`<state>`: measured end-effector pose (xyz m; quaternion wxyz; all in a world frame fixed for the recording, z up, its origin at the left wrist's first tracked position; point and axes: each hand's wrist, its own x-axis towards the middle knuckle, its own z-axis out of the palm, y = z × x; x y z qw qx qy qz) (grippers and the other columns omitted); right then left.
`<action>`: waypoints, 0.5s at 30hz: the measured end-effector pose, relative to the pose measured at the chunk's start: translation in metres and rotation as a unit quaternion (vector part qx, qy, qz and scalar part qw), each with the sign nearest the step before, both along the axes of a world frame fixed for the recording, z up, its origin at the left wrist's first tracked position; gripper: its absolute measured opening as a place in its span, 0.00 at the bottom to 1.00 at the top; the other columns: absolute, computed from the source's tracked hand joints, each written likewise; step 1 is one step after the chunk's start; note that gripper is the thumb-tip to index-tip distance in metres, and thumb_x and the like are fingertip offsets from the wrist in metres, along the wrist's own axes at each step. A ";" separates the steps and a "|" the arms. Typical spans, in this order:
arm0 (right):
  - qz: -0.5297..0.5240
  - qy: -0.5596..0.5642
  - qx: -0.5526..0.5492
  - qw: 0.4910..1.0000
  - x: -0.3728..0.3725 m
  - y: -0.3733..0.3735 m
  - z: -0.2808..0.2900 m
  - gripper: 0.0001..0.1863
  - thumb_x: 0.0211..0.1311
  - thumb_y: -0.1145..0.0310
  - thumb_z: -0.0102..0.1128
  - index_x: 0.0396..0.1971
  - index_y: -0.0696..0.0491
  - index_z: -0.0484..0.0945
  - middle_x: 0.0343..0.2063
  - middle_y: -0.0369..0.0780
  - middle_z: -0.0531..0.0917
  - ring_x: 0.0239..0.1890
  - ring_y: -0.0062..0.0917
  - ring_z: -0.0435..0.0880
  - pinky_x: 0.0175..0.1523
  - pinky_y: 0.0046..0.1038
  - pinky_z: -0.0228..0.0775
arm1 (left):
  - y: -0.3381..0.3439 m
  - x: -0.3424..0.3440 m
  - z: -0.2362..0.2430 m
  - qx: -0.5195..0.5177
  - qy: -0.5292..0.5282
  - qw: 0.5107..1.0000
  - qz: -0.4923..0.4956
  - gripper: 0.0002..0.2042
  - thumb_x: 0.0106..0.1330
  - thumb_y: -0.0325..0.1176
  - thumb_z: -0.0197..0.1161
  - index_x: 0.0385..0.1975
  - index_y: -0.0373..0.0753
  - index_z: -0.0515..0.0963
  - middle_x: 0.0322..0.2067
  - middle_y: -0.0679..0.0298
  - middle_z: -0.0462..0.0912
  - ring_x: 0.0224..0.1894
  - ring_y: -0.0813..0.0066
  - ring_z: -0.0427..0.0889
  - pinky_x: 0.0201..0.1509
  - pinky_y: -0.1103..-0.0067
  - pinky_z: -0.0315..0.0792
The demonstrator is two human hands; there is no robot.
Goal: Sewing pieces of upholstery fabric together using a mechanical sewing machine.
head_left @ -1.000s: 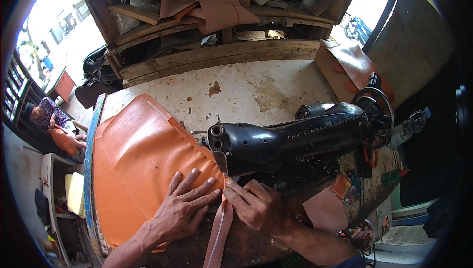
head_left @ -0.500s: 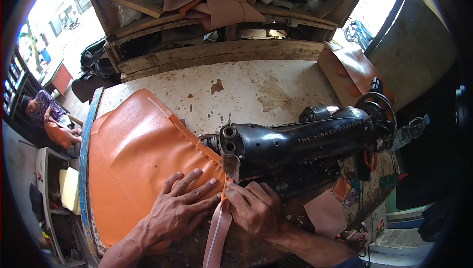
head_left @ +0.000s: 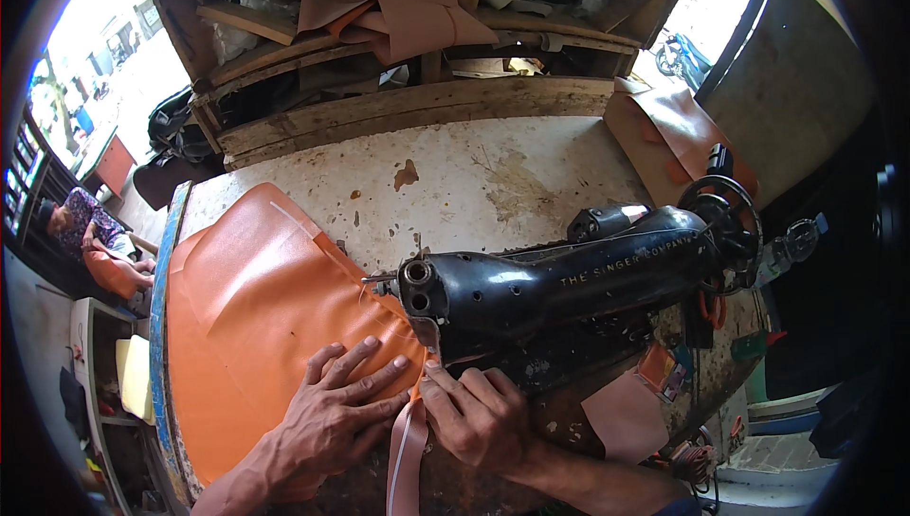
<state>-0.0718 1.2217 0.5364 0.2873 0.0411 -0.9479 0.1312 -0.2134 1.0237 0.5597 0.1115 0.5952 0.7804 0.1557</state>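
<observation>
A black sewing machine (head_left: 559, 284) lies across the bench, its needle end at the edge of an orange leather piece (head_left: 227, 326), which has a puckered border. My left hand (head_left: 332, 421) lies on the leather with fingers spread. Just below the machine's head, my right hand (head_left: 469, 416) pinches the leather's folded orange edge, fingers curled. From that point a pinkish strip with a white line (head_left: 406, 469) runs down toward me. The needle itself is hidden by the machine's head.
The bench (head_left: 464, 175) has a wooden shelf unit (head_left: 417, 94) behind it. Folded leather (head_left: 673, 132), a plastic bottle (head_left: 796, 241), red-handled scissors (head_left: 713, 303) and a pink scrap (head_left: 621, 421) lie rightward. At far left a person (head_left: 100, 236) sits holding orange material, near a cabinet (head_left: 95, 374).
Over the last second both my hands have shifted slightly down and left with the orange leather and strip, keeping their grip shapes. The whole view has also shifted slightly.
</observation>
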 end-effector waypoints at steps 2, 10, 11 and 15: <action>0.000 -0.001 0.000 1.000 0.000 0.000 0.000 0.11 0.55 0.70 0.70 0.37 0.59 0.86 0.42 0.45 0.92 0.28 0.24 0.80 0.32 0.27 0.73 | 0.000 0.001 0.000 0.003 0.000 1.000 0.000 0.19 0.71 0.42 0.68 0.61 0.57 0.86 0.72 0.68 0.77 0.79 0.55 0.64 0.82 0.53 0.51; 0.002 -0.014 -0.022 1.000 0.000 0.003 0.004 0.12 0.55 0.70 0.71 0.39 0.58 0.86 0.43 0.43 0.92 0.30 0.25 0.82 0.33 0.28 0.73 | -0.001 0.009 0.000 -0.013 0.004 1.000 0.015 0.19 0.71 0.43 0.68 0.62 0.58 0.86 0.73 0.67 0.75 0.81 0.54 0.61 0.83 0.53 0.48; 0.004 -0.014 -0.022 1.000 0.000 0.003 0.004 0.12 0.55 0.70 0.71 0.39 0.58 0.86 0.43 0.43 0.92 0.30 0.25 0.82 0.33 0.28 0.73 | 0.000 0.012 0.000 -0.013 0.001 1.000 0.026 0.20 0.71 0.44 0.68 0.63 0.57 0.85 0.73 0.66 0.75 0.81 0.52 0.59 0.83 0.52 0.47; 0.005 -0.003 -0.028 1.000 -0.001 0.006 0.001 0.13 0.58 0.70 0.69 0.42 0.58 0.86 0.44 0.43 0.91 0.31 0.25 0.82 0.33 0.28 0.73 | -0.002 0.018 0.001 -0.016 -0.015 0.999 0.047 0.23 0.71 0.43 0.68 0.66 0.50 0.82 0.74 0.63 0.74 0.82 0.44 0.55 0.83 0.48 0.43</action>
